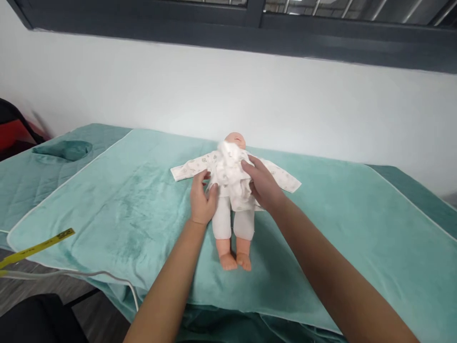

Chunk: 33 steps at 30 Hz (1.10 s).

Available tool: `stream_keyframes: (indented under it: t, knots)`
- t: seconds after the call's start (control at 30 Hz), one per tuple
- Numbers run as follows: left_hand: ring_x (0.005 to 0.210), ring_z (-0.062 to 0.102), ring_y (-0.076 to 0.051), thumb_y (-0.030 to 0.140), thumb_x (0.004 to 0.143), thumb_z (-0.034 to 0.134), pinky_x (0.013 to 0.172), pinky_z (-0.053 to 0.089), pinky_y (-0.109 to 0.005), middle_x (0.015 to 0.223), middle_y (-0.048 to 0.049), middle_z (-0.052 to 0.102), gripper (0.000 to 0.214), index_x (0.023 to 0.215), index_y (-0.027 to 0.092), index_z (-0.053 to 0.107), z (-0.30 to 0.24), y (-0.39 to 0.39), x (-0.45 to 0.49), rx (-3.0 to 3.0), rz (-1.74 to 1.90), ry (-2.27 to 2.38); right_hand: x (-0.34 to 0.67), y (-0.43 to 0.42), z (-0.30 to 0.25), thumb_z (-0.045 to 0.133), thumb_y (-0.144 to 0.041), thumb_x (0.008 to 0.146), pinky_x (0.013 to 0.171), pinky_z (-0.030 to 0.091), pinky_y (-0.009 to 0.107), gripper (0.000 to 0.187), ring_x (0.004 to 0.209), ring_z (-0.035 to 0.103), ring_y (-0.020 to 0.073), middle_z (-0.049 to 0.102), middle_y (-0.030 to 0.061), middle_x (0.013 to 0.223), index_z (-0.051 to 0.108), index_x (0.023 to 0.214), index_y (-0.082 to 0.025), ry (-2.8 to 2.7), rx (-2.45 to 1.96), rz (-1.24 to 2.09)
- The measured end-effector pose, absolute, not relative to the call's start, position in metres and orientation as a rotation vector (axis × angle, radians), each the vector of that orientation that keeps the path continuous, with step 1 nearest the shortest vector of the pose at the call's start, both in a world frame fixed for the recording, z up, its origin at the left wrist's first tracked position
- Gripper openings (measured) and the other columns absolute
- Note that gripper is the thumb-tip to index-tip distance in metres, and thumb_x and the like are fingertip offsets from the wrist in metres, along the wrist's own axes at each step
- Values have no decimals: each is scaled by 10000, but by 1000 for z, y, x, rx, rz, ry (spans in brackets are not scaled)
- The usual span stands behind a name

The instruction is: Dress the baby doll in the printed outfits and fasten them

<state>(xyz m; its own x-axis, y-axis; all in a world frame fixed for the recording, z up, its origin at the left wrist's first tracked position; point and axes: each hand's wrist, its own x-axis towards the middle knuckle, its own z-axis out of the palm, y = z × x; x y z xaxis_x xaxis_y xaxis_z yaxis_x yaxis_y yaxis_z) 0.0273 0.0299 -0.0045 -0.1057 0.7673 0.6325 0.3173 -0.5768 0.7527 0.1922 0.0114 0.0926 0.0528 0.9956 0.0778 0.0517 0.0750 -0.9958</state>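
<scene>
A baby doll (pixel 243 228) lies on its back on a teal bed cover, its bare feet toward me. Beneath its upper body a white patterned garment (pixel 285 177) spreads its sleeves out to both sides. Bunched white cloth (pixel 232 174) covers the doll's chest and part of its head. My right hand (pixel 262 180) grips the right edge of this cloth between thumb and fingers. At the doll's left side in view, my left hand (pixel 204 197) rests against the garment, thumb and fingers apart.
The teal cover (pixel 135 205) spans the bed, which stands against a white wall (pixel 160 85) below a dark window frame (pixel 143 24). A face opening (pixel 64 150) is at the left end. A yellow strip (pixel 39 247) and a white cord (pixel 89 274) are at the lower left.
</scene>
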Motion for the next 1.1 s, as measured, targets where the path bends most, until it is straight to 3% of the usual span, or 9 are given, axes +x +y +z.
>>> stream_keyframes:
  t: [0.17,0.37,0.43,0.53,0.63,0.73,0.83,0.97,1.1]
  knots:
    - [1318,462,-313,491,888,559,1138,337,-460,1368,-148,520,575,1382,214,455,0,27,28,1893,1792,1112,182,12,60,685,-473,824,1012,510,402,648,1286,546,253,535,23,1454,475,1414,-305,-1377,-1034,1235]
    - [1301,468,-301,429,859,636,1125,356,-459,1352,-127,504,653,1438,256,389,-4,36,27,1873,1860,1238,179,8,28,678,-344,812,1037,446,396,554,1239,536,239,540,40,1406,542,1346,-287,-1499,-1103,923]
    - [1313,439,-305,439,854,637,1127,340,-481,1352,-148,465,686,1451,233,368,-7,37,27,1954,1953,1317,177,8,25,657,-322,808,997,449,377,463,1162,558,226,575,40,1328,592,1264,-274,-1511,-1138,811]
    - [1290,446,-293,398,853,644,1092,371,-474,1349,-154,417,642,1422,236,398,-8,36,27,2119,2032,1337,175,9,30,625,-321,798,800,480,328,321,865,586,183,648,19,1002,630,1107,-234,-1446,-1236,803]
    - [1242,483,-271,332,858,639,1027,427,-433,1321,-141,435,483,1313,229,514,-8,35,27,2163,2026,1303,176,17,49,577,-320,813,656,416,283,121,686,502,145,570,-26,731,616,846,-211,-1488,-1307,807]
    - [1163,534,-247,294,859,627,984,456,-403,1232,-117,513,256,1098,202,618,-9,36,26,2051,2005,1292,182,29,78,585,-300,797,607,371,269,134,661,474,132,544,-32,684,570,702,-207,-1645,-1278,815]
    - [1090,575,-237,311,823,669,977,468,-405,1131,-84,586,212,999,203,616,-11,38,25,1895,2040,1283,191,40,101,664,-306,760,536,323,258,97,587,426,109,519,-43,665,630,767,-215,-1705,-1178,985]
    - [1007,617,-229,387,849,615,939,499,-393,1042,-68,636,261,1035,204,616,-10,37,24,1681,1979,1237,202,49,93,729,-410,774,463,233,243,231,492,281,77,371,-71,591,673,920,-240,-1484,-1000,1229]
    - [1004,622,-231,394,912,507,968,490,-396,1012,-76,651,266,1025,191,636,-4,34,26,1589,1907,1204,201,54,71,681,-432,832,494,332,262,212,534,402,105,463,-43,650,659,925,-243,-1430,-975,1114]
